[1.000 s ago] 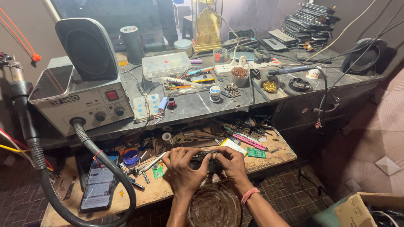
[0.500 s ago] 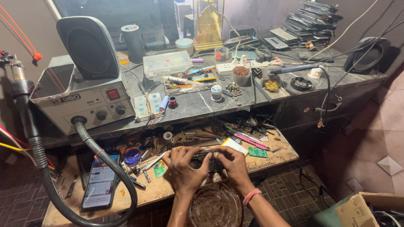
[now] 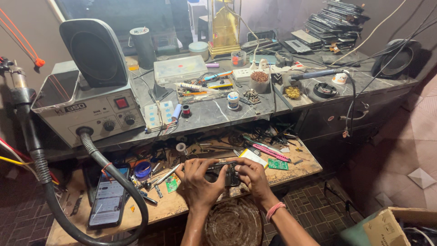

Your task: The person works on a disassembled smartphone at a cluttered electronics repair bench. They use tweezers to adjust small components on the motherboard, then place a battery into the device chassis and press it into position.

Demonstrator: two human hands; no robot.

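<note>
Two hands, left (image 3: 196, 182) and right (image 3: 253, 175), gripping one dark phone (image 3: 223, 173), one green circuit board (image 3: 277, 164) nearby

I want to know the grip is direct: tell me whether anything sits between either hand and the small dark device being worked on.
Nothing visible does. The left hand and the right hand both grip the small dark device directly, one at each end, over the wooden work shelf. The loose tools and green circuit board lie off to the sides.

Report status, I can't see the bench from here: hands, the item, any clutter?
Left hand and right hand both gripping small dark handheld device. Held over wooden lower shelf. Green circuit board and pink-handled tool lie beside.
</note>
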